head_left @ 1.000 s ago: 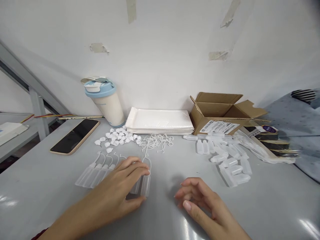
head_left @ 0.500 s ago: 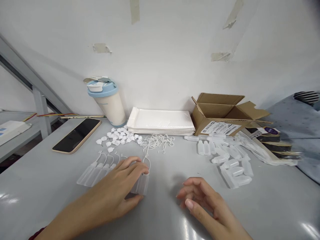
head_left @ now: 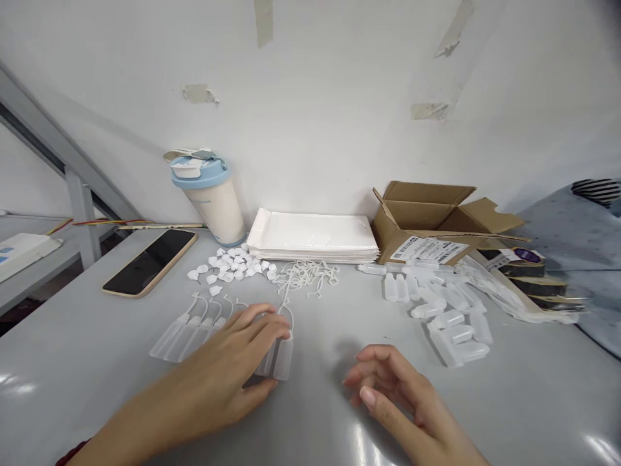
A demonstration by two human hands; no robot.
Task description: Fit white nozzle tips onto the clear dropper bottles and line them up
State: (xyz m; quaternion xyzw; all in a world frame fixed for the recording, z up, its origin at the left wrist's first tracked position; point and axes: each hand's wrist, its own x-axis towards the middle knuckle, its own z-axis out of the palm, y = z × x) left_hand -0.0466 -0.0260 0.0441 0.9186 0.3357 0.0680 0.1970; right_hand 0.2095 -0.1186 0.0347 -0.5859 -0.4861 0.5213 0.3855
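My left hand (head_left: 237, 359) rests over a row of small translucent squeeze bottles, its fingers spread and its thumb apart. Its fingertips are at the neck of the rightmost bottle (head_left: 284, 359), which lies flat with a white looped string at its top. Several strung bottles (head_left: 180, 340) show left of the hand; the middle of the row is hidden beneath it. My right hand (head_left: 395, 395) hovers near the table with curled fingers apart and nothing in them. Beyond it to the right lies a loose heap of unstrung bottles (head_left: 449, 317).
White caps (head_left: 237, 264) and a tangle of white strings (head_left: 308, 275) lie behind my left hand. Further back are a phone (head_left: 150, 264), a tumbler (head_left: 213, 204), a stack of white envelopes (head_left: 313, 233) and an open cardboard box (head_left: 427, 223). Clothing (head_left: 572, 226) shows at right.
The rightmost bottle has shifted slightly right, with a gap now showing beside its neighbour. My left fingertips moved a little right with it. My right hand has barely moved.
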